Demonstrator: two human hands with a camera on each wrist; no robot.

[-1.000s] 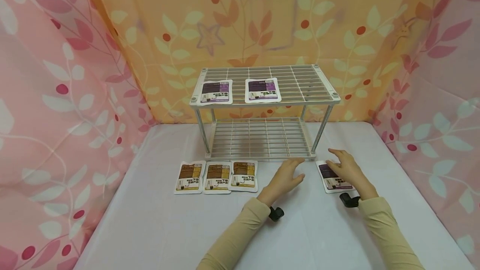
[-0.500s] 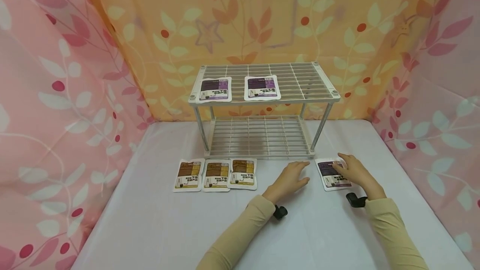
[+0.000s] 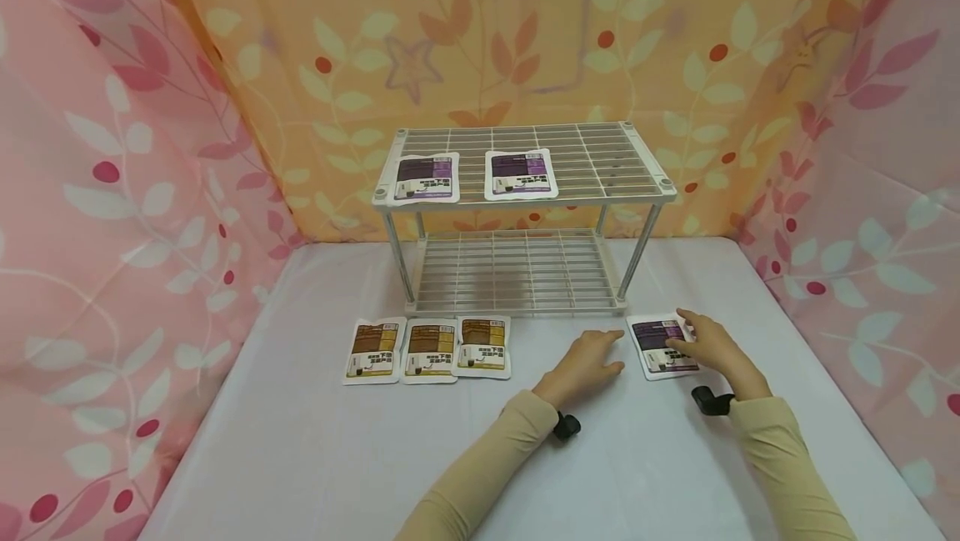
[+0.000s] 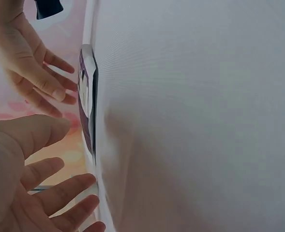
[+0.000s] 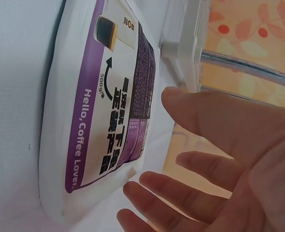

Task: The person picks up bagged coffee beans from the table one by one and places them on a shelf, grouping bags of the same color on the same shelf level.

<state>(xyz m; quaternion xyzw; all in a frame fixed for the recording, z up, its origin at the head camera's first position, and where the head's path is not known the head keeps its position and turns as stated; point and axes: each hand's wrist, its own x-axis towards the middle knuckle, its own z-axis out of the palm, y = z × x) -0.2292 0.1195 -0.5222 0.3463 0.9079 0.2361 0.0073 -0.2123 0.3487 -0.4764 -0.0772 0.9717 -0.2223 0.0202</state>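
Right hand: your right hand [image 3: 712, 349] lies over the right part of the purple pouch [image 3: 658, 344], lower right of centre in the head view; fingers are spread and relaxed, gripping nothing, fingertips [image 5: 147, 186] just at the pouch's edge in the right wrist view.
Left hand: your left hand [image 3: 588, 358] rests flat on the white table [image 3: 315, 458] just left of that pouch, fingers straight and loose, holding nothing.
Purple pouch: it lies flat on the table, near the front right foot of the wire rack [image 3: 521, 216].
Around: two more purple pouches [image 3: 474, 176] lie side by side on the left half of the rack's top shelf; the three brown pouches [image 3: 427, 349] sit in a row on the table, left of centre, in front of the rack's left end.
In the way: the rack's front right post [image 3: 639, 251] stands just behind the pouch; the left hand sits close beside it.
Surround: pink and orange leaf-print cloth [image 3: 127, 191] closes in the left, back and right.
Hard to make out: your hand covers the pouch's right edge in the head view; the left wrist view shows the pouch [image 4: 86, 104] only edge-on, and you cannot tell whether the fingers actually touch it.
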